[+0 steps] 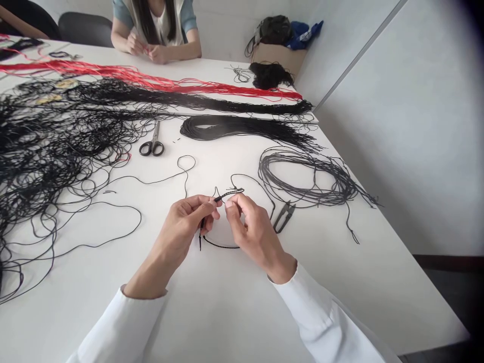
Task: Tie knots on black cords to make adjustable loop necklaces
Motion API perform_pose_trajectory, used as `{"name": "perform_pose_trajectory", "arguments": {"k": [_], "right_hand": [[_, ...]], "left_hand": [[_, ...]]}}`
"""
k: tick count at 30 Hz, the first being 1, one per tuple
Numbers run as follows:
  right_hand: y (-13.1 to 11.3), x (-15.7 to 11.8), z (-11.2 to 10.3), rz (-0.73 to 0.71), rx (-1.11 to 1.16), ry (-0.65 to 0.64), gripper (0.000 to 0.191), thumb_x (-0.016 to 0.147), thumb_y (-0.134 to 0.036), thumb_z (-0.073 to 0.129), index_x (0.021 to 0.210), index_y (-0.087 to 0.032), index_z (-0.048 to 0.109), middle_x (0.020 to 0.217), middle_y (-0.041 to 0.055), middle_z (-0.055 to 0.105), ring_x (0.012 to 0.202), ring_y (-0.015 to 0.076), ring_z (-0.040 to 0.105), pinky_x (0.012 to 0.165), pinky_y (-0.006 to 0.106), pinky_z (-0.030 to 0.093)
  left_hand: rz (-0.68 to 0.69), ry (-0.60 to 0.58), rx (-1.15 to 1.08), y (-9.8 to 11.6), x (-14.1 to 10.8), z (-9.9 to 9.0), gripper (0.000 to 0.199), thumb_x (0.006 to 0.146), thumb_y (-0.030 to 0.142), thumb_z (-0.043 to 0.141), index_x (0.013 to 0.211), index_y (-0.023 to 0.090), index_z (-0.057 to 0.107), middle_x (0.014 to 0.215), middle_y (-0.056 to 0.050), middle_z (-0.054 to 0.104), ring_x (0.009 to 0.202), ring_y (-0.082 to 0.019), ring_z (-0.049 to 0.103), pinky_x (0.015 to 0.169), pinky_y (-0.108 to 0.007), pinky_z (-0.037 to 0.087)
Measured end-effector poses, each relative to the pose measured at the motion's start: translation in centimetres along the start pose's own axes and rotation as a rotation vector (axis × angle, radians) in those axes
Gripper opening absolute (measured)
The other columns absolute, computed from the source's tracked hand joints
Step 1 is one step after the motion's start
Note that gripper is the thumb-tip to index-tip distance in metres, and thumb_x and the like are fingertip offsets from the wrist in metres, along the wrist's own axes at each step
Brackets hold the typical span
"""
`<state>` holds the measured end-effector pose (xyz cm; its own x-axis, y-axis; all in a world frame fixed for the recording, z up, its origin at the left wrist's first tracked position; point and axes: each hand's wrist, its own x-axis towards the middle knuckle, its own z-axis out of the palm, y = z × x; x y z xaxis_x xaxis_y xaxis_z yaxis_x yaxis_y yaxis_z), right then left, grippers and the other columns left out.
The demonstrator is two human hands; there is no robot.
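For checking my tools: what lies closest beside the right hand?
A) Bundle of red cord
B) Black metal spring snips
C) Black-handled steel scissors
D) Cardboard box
B: the black metal spring snips lie on the white table just beside the right hand.

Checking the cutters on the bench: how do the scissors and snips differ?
The scissors have black finger loops; the snips have none, only bare dark metal. The scissors look longer than the snips. The snips lie nearer the right hand, the scissors farther away. Both lie flat on the white table.
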<state>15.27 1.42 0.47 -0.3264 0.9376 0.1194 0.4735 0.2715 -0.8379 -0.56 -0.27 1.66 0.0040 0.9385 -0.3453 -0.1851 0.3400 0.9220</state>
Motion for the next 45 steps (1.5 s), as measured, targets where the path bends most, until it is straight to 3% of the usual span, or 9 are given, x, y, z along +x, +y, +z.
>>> {"name": "perform_pose_trajectory", "arguments": {"k": [3, 6, 9, 17, 22, 27, 34, 39, 45], "right_hand": [[0.0, 0.0, 0.0, 0.008, -0.001, 0.002, 0.023, 0.101, -0.030, 0.040, 0.079, -0.023, 0.041, 0.069, -0.0015, 0.051, 0.066, 0.0152, 0.045, 0.061, 0.028, 0.036], [0.0, 0.0, 0.0, 0.004, -0.002, -0.009, 0.023, 0.101, -0.029, 0.039, 0.079, -0.023, 0.040, 0.069, -0.0018, 0.050, 0.066, 0.0153, 0.045, 0.062, 0.028, 0.037], [-0.1, 0.0, -0.1, -0.010, 0.009, -0.026, 0.022, 0.100, -0.026, 0.038, 0.078, -0.023, 0.040, 0.069, -0.0020, 0.049, 0.067, 0.0153, 0.045, 0.063, 0.028, 0.038], [-0.4, 0.1, -0.1, -0.056, 0.039, -0.099, 0.023, 0.099, -0.027, 0.041, 0.076, -0.023, 0.044, 0.071, -0.0006, 0.058, 0.066, 0.0151, 0.050, 0.062, 0.028, 0.040], [-0.5, 0.2, 0.0, 0.162, 0.224, -0.010, 0.030, 0.098, -0.048, 0.051, 0.085, -0.022, 0.056, 0.084, 0.0020, 0.068, 0.076, 0.0163, 0.057, 0.062, 0.027, 0.042], [-0.4, 0.3, -0.1, 0.158, 0.439, -0.026, 0.029, 0.098, -0.045, 0.053, 0.083, -0.021, 0.057, 0.077, -0.0001, 0.064, 0.070, 0.0141, 0.057, 0.067, 0.027, 0.045], [0.1, 0.6, -0.1, 0.207, 0.439, 0.076, 0.031, 0.093, -0.041, 0.059, 0.071, -0.020, 0.051, 0.067, -0.0031, 0.052, 0.063, 0.0123, 0.047, 0.060, 0.026, 0.039], [-0.1, 0.5, -0.3, 0.246, 0.376, -0.013, 0.030, 0.094, -0.048, 0.056, 0.083, -0.020, 0.059, 0.077, 0.0007, 0.065, 0.069, 0.0145, 0.056, 0.064, 0.027, 0.044], [-0.3, 0.3, 0.1, 0.093, 0.212, -0.003, 0.021, 0.096, -0.036, 0.052, 0.084, -0.021, 0.059, 0.083, 0.0015, 0.069, 0.071, 0.0143, 0.058, 0.067, 0.027, 0.045]], "left_hand": [[0.005, -0.007, -0.013, -0.2, 0.1, -0.1, 0.022, 0.078, 0.034, 0.072, 0.063, 0.018, 0.068, 0.065, -0.003, 0.058, 0.059, -0.014, 0.048, 0.054, -0.028, 0.034], [-0.003, -0.017, -0.043, -0.4, 0.2, -0.2, 0.014, 0.080, 0.032, 0.071, 0.083, 0.019, 0.073, 0.079, -0.004, 0.067, 0.065, -0.015, 0.056, 0.060, -0.028, 0.042], [-0.018, -0.031, -0.061, -0.6, 0.2, -0.3, 0.019, 0.082, 0.033, 0.070, 0.096, 0.020, 0.074, 0.089, -0.005, 0.069, 0.071, -0.017, 0.061, 0.069, -0.030, 0.047], [0.020, -0.049, -0.082, -0.7, 0.4, 0.0, 0.022, 0.080, 0.038, 0.076, 0.078, 0.017, 0.070, 0.079, -0.005, 0.065, 0.069, -0.015, 0.056, 0.061, -0.027, 0.047], [0.014, -0.023, -0.049, -0.7, 0.4, 0.1, 0.024, 0.078, 0.039, 0.076, 0.075, 0.017, 0.068, 0.074, -0.003, 0.062, 0.062, -0.013, 0.055, 0.058, -0.026, 0.047], [0.012, -0.044, -0.002, -0.7, 0.2, 0.3, 0.025, 0.081, 0.041, 0.074, 0.075, 0.017, 0.069, 0.074, -0.003, 0.063, 0.061, -0.013, 0.056, 0.057, -0.026, 0.048], [0.051, -0.030, 0.026, -1.2, 0.6, 0.7, 0.024, 0.082, 0.037, 0.073, 0.071, 0.017, 0.067, 0.070, -0.002, 0.060, 0.060, -0.013, 0.055, 0.054, -0.027, 0.049], [0.055, 0.042, -0.059, -1.1, 0.5, 0.8, 0.022, 0.079, 0.037, 0.077, 0.076, 0.016, 0.071, 0.077, -0.004, 0.063, 0.069, -0.014, 0.057, 0.057, -0.024, 0.049], [0.049, 0.046, -0.191, -1.2, 0.7, 0.7, 0.025, 0.077, 0.039, 0.079, 0.078, 0.015, 0.070, 0.078, -0.004, 0.062, 0.075, -0.016, 0.057, 0.058, -0.024, 0.051]]}}
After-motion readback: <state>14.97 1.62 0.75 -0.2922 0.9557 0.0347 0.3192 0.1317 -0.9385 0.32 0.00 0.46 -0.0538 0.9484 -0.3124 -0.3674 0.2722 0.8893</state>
